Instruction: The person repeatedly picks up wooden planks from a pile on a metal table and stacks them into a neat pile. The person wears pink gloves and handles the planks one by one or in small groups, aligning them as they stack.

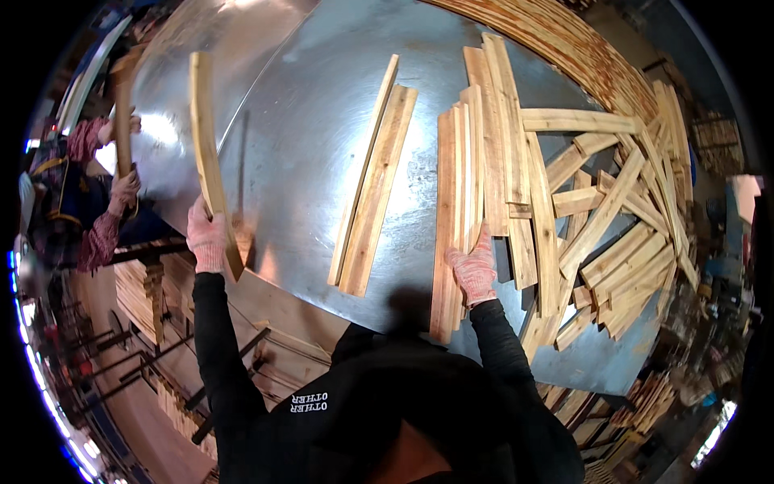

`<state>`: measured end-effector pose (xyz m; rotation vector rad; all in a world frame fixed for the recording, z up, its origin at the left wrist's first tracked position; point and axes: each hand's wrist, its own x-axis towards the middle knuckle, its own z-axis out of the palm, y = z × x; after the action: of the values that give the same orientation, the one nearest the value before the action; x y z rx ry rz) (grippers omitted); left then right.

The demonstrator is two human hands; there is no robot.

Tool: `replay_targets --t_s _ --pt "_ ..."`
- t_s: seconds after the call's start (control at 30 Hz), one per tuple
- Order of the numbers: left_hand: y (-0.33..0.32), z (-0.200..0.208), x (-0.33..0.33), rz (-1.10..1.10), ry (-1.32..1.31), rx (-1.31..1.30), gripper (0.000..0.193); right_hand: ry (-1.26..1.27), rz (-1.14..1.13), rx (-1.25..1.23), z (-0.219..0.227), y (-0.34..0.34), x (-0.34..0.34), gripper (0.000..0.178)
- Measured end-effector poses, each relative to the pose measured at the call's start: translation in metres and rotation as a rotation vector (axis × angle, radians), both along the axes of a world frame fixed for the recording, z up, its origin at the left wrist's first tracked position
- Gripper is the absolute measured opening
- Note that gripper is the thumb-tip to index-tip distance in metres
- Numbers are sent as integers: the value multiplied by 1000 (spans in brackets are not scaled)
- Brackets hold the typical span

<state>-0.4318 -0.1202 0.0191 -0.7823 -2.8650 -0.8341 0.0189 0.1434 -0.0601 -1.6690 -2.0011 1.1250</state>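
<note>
My left hand, in a pinkish knit glove, is closed round the lower part of a long wooden board, raised at the left edge of the metal table. In a matching glove, my right hand grips the near part of a row of narrow wooden boards lying side by side. Its thumb lies across them and its fingers reach along their right side; the fingertips are partly hidden. Between my hands, two boards lie next to each other on the metal.
A loose, crisscrossed pile of boards covers the table's right side. Along the far edge lies a wood-grained sheet. At the left, another person holds an upright board. Stacked wood stands below, at the lower left.
</note>
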Motion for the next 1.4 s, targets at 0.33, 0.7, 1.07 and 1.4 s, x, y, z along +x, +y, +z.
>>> replay_targets --t_s 0.33,0.7,1.07,1.4 --pt "-17 -56 -49 -239 24 -375 30 -290 167 -189 40 -3 -22 116" --pt "139 -29 260 -366 -120 -535 121 -359 146 -211 36 -17 -27 116" --pt "126 -7 258 -261 -801 -317 111 -200 697 -162 38 -13 -88 103" --pt "118 -27 272 -263 -417 -329 121 -382 85 447 18 202 20 63"
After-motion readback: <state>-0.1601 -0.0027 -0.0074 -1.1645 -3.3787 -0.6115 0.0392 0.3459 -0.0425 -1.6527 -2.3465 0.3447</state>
